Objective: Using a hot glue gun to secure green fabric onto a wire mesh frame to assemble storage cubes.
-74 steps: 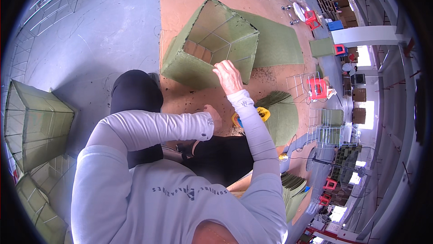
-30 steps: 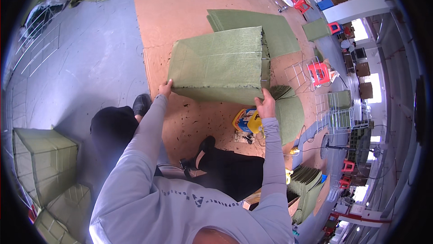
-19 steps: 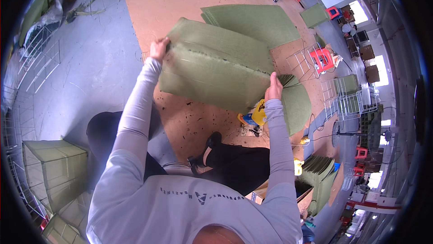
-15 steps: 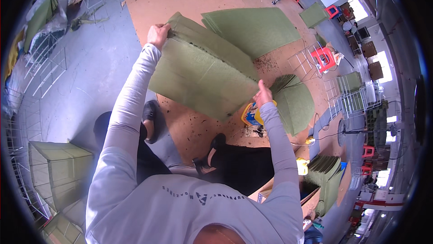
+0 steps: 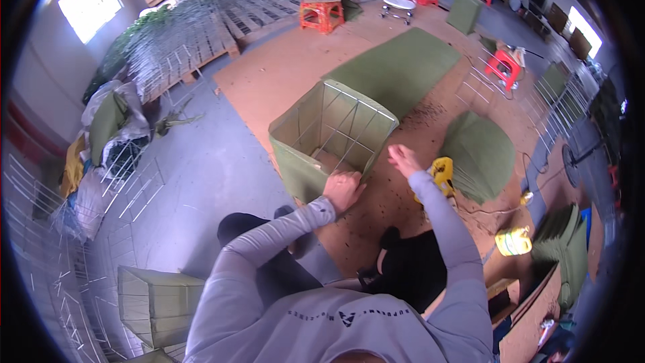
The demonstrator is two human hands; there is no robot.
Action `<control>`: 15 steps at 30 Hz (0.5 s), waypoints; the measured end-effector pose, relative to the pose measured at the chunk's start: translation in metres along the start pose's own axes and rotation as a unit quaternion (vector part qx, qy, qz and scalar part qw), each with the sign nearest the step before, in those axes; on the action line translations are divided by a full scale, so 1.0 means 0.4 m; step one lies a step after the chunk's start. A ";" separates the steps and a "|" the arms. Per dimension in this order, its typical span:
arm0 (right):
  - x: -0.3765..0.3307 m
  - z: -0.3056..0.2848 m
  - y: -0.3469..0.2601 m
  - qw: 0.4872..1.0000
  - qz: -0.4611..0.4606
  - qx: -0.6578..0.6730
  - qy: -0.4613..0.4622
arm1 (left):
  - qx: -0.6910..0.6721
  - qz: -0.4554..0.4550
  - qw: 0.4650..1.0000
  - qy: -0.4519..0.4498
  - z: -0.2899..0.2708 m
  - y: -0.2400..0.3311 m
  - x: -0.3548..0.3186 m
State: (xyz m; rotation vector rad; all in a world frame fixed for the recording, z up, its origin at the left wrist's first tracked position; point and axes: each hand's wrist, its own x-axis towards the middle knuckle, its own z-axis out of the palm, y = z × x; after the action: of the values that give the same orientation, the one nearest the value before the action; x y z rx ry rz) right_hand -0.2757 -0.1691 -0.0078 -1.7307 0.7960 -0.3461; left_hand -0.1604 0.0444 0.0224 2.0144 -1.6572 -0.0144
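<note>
A wire-framed box covered in green fabric (image 5: 306,173) stands before me on the brown board, its open top facing up. Thin metal rods show inside along its walls. My left hand (image 5: 344,190) is closed over the near rim, fingers curled on the edge. Just off the box's right corner is my right hand (image 5: 405,160), its fingers drawn together; whatever they may pinch is too small to make out. Beside the right wrist sits a yellow object (image 5: 442,173), partly hidden by the forearm.
Flat green fabric (image 5: 410,71) lies behind the box, and a green fabric stack (image 5: 480,155) to the right. Another covered frame (image 5: 158,302) stands at lower left. A yellow jug (image 5: 514,241), red stools (image 5: 504,67), wire frames (image 5: 561,104) and pallets (image 5: 201,61) surround the board (image 5: 269,94).
The box has turned from tilted, side up, to upright with its opening showing. My left hand moved from its far left corner to the near rim; my right hand came off it. The view swung upward.
</note>
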 end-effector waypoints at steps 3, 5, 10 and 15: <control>0.024 0.038 -0.020 0.998 0.029 0.014 0.049 | 0.004 0.018 0.997 -0.072 -0.021 0.005 -0.027; 0.037 0.063 -0.031 0.997 0.052 0.025 0.055 | 0.000 0.005 0.994 -0.107 -0.036 -0.003 -0.039; 0.105 0.131 -0.012 0.990 -0.041 -0.068 0.117 | 0.024 -0.031 0.987 -0.155 -0.073 -0.052 -0.026; 0.059 0.175 -0.064 0.975 -0.042 -0.192 0.102 | -0.020 0.100 0.994 0.030 -0.126 -0.096 -0.003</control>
State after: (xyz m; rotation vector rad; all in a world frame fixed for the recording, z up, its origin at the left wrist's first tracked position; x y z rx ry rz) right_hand -0.2081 -0.1301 -0.0098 -2.1197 0.9891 -0.4550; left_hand -0.1092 0.0690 0.0501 1.7939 -1.7971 0.0820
